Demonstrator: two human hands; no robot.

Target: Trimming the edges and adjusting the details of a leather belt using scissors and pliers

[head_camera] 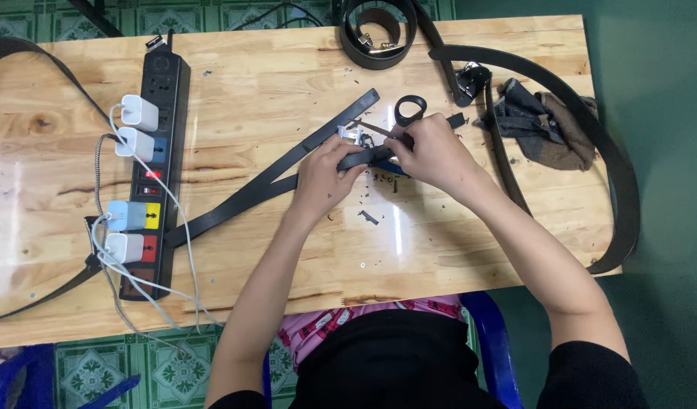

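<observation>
On the wooden table [303,250], my left hand [323,173] and my right hand [431,151] both grip the end of a black belt [242,198] that runs diagonally down to the left. A silver buckle [353,135] shows at the belt's end just above my left fingers. Black-handled scissors [409,111] lie just beyond my hands, partly hidden by the right hand. A second black strap [329,129] lies alongside the belt. Small black leather scraps [369,217] are scattered around my hands.
A black power strip [155,174] with several white chargers and cables lies along the left. A coiled black belt [377,34] sits at the far edge. Another long belt [606,159] curves round the right side past a dark brown cloth [549,125]. A blue chair [496,348] is below.
</observation>
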